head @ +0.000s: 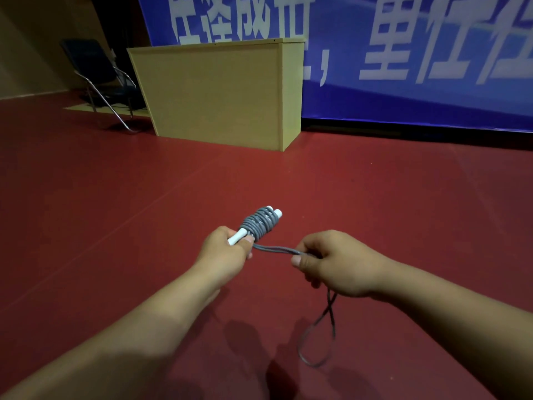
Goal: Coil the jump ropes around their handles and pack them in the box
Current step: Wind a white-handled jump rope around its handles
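a red floor (115, 226) ran back to a blue banner (403, 53), a tan wooden box (219, 93) and a dark folding chair (101, 79). the left hand (225, 249) gripped the white handles (239, 236), grey rope (261, 223) coiled round them. the right hand (334, 262) pinched the doubled rope (its loop dangling below), fingers (313, 277) curled.

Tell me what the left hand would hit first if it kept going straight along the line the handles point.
Nothing close. The left hand aims the white handles up and to the right over bare red floor. Further along that line stands the blue banner, perhaps the wooden box corner; depth is unclear.
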Tool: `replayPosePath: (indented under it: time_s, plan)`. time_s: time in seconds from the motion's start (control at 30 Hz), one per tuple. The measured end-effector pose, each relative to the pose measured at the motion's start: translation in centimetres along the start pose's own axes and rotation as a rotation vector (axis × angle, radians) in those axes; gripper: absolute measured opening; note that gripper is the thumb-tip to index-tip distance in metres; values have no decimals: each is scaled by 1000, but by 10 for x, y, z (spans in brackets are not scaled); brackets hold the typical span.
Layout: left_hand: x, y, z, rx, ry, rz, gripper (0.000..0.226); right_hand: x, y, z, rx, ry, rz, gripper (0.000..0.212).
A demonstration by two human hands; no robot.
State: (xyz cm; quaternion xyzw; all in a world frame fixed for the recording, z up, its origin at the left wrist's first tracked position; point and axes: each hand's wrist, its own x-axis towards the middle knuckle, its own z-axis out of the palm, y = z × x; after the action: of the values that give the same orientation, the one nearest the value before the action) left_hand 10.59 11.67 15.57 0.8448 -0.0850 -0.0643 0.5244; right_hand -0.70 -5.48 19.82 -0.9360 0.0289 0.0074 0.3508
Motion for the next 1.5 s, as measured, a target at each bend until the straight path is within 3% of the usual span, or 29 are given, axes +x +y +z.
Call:
replayPosePath:
  time_s: [0.17, 0.4, 0.7, 0.83, 1.07, 1.17, 1.4, 1.5]
  plan:
    - [0, -5, -1, 95, -37, 69, 13, -1, -4, -1, 147, 54, 26, 27]
    - [-8, 0, -4, 446, -230, 315, 11, 4, 2, -3, 309, 174, 145, 42]
    - [-25, 17, 1, 534, -480, 542, 5, 8, 23, -15, 235, 308, 204, 34]
    - [-31, 25, 0, 554, -566, 588, 7, 11, 32, -20, 265, 284, 190, 31]
    - [-41, 34, -7, 232, -846, 452, 13, 7, 31, -28, 347, 165, 106, 28]
    - [-45, 38, -9, 45, -895, 365, 24, 6, 32, -30, 405, 118, 101, 27]
    - [-47, 42, -10, -335, -1000, 157, 23, 8, 31, -29, 443, 95, 100, 43]
    - [-48, 45, -10, -420, -1005, 101, 15, 7, 34, -19, 528, 87, 75, 32]
